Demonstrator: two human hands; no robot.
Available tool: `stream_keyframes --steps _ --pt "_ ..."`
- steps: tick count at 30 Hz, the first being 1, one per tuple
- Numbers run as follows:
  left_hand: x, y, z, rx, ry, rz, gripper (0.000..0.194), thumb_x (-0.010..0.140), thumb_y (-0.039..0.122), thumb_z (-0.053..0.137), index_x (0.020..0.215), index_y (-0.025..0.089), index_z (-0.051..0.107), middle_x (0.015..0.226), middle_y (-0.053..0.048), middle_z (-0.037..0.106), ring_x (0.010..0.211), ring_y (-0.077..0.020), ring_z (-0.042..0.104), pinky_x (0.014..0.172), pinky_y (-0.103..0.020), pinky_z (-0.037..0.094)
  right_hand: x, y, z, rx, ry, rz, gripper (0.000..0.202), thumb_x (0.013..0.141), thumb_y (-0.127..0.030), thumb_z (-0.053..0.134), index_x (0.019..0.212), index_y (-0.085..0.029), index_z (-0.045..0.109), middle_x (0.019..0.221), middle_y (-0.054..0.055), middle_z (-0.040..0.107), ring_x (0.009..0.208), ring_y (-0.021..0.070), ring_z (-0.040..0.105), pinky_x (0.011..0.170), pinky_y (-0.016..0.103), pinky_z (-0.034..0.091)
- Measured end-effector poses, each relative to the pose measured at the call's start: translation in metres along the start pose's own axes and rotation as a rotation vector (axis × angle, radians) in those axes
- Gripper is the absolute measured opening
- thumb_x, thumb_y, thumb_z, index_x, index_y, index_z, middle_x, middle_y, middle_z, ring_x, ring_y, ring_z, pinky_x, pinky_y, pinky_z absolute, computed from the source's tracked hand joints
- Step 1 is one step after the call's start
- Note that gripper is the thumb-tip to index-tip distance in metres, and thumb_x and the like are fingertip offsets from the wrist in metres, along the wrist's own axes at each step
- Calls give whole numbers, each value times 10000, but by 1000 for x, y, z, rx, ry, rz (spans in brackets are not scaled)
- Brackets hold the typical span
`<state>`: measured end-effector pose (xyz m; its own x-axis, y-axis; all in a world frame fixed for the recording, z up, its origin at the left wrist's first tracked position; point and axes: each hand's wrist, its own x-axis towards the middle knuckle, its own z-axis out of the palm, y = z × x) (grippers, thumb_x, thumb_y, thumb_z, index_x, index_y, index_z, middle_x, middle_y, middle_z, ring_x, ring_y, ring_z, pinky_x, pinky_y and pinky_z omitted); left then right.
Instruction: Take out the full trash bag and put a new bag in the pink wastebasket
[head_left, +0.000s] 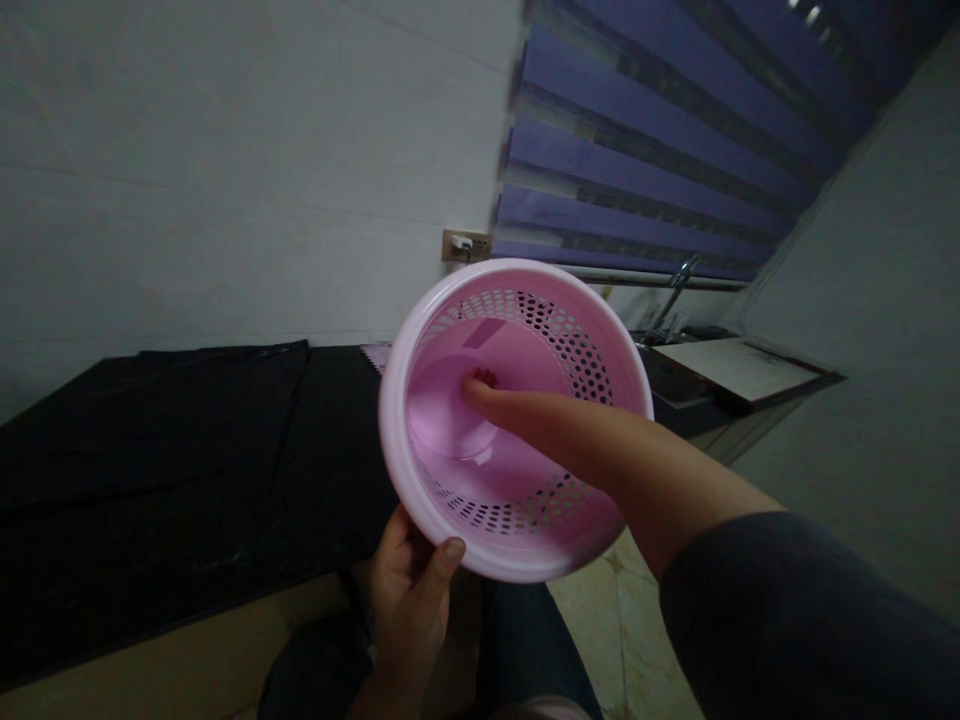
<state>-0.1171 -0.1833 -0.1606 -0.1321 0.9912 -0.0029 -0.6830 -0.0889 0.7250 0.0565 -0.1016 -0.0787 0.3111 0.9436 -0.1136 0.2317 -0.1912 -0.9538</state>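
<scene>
A pink plastic basket with rows of round holes in its wall is tipped so that I look into its mouth. My left hand grips the lower left of the rim, thumb over the edge. Through the mouth reaches my right arm, with my right hand deep inside near the bottom. Its fingers look curled, and whatever they hold or touch is hidden by the hand. A paler pink round area shows beside it at the bottom of the basket.
A black-covered counter runs along the wall on the left. Behind the basket is a wall socket with a white plug. To the right are a sink, a faucet and a pale board. Purple blinds hang above.
</scene>
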Motion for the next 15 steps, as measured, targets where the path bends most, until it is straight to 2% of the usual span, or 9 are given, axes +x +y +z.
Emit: stream_keyframes --steps 6,12,15 --pt "-2 -1 -1 0 -3 -21 475 499 293 861 932 177 705 873 -64 751 802 -212 696 709 -270 554 -13 -14 10 9 -5 34 362 803 -324 578 1155 -247 608 1063 90 621 1119 275 521 904 446 501" --pt "-3 0 0 -48 -3 -11 460 511 268 864 934 178 709 871 -54 756 793 -185 698 714 -238 554 -39 -21 16 -36 24 16 485 763 -379 568 1198 -166 591 939 126 644 946 284 563 821 463 499" --pt "-4 1 1 -85 -2 -18 450 502 250 873 916 174 714 848 -49 760 766 -172 704 694 -219 558 -38 -20 16 -125 67 11 487 746 -405 545 1147 -135 604 853 124 638 839 260 552 742 433 493"
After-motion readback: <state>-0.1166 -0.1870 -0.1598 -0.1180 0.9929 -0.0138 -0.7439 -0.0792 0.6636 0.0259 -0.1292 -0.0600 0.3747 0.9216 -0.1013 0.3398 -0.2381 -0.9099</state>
